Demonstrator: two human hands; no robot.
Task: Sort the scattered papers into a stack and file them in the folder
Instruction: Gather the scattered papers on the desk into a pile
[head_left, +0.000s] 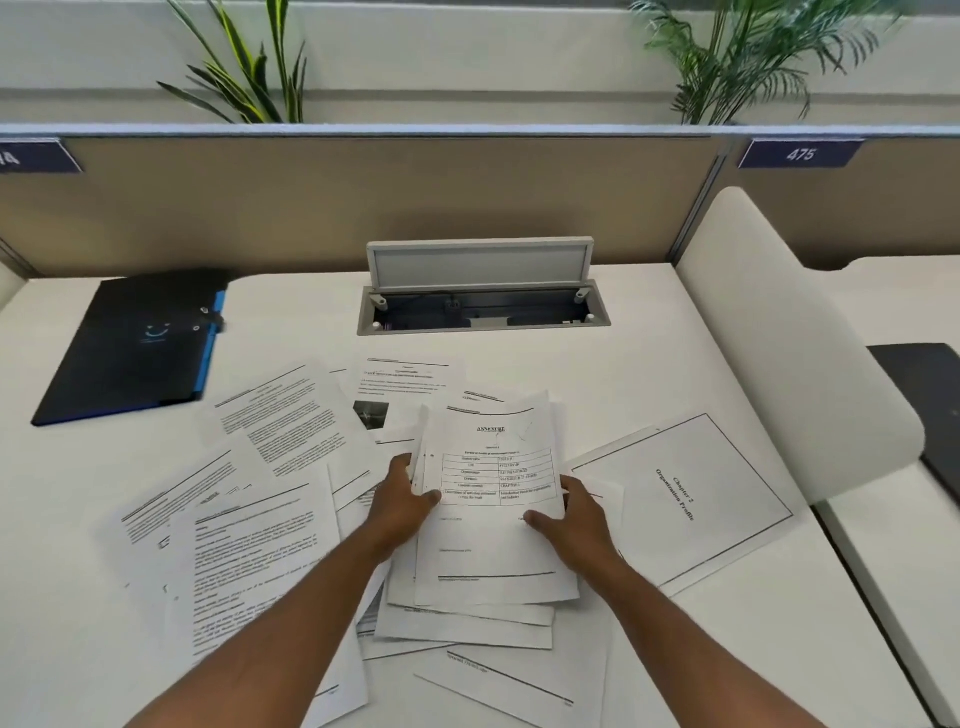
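Reached in from the near edge with both forearms, left hand (402, 499) and right hand (576, 514) clamping the two sides of a partial stack (493, 514), thumbs over the top sheet, fingers curled beneath. Held several sheets roughly squared, lower edges not yet flush. Left plenty ungathered: loose papers (270, 493) fanned out left of the grip and just under it, one framed chapter page (685, 499) right of it, more poking out beyond the fingertips. Kept the dark folder (135, 343) closed, well apart, far and left of the grip on the white desk (649, 364). Judged roughly a third done: gathering begun, squaring and filing untouched.
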